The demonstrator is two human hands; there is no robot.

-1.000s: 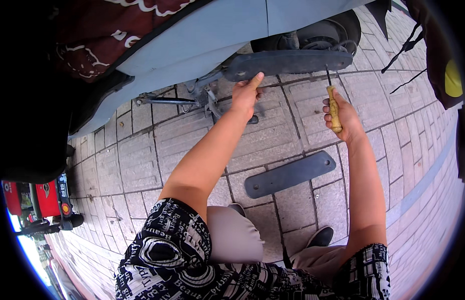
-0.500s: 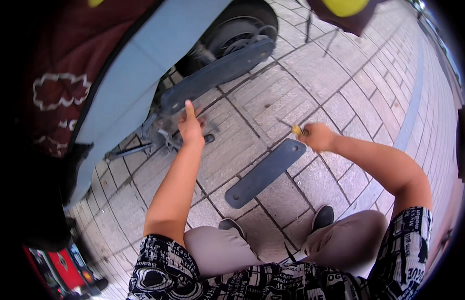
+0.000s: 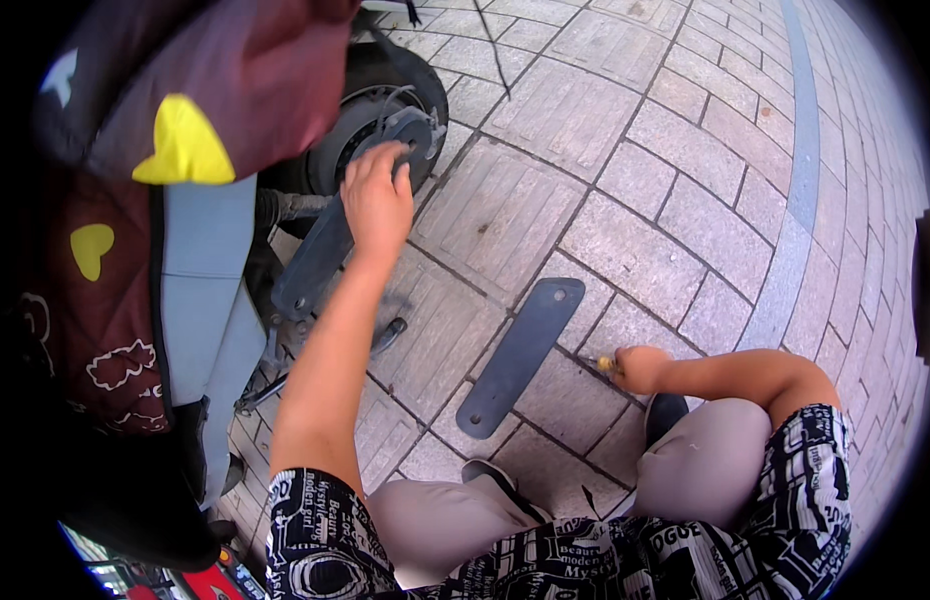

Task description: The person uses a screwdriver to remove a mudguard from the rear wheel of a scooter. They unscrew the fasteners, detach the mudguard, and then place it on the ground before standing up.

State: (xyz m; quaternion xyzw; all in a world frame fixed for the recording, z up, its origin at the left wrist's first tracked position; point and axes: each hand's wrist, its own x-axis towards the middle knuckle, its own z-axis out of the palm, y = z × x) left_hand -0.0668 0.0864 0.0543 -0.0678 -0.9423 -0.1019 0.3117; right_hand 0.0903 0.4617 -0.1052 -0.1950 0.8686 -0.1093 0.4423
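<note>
Stretched forward, my left hand [image 3: 377, 205] lies over the upper part of a long dark cover plate [image 3: 318, 245] mounted beside the scooter's wheel [image 3: 357, 100]. Its fingers are extended near the plate's far end; whether they touch it I cannot tell. My right hand [image 3: 642, 371] is closed round the yellow handle of a small screwdriver [image 3: 607, 364], whose thin shaft points left. Between my hands a second dark plate [image 3: 520, 358], with a hole at each rounded end, lies flat on the paving.
The scooter's pale blue body [image 3: 210, 245] and a maroon cover [image 3: 255, 75] with yellow hearts stand at left. A kickstand [image 3: 260, 393] reaches the stone paving [image 3: 635, 240]. My shoes and bent knees are close to the loose plate. Something red [image 3: 213, 583] shows at lower left.
My left hand has moved forward along the mounted plate toward its far end. My right hand has come back nearer my knee with the screwdriver. The view has turned, showing more maroon cover.
</note>
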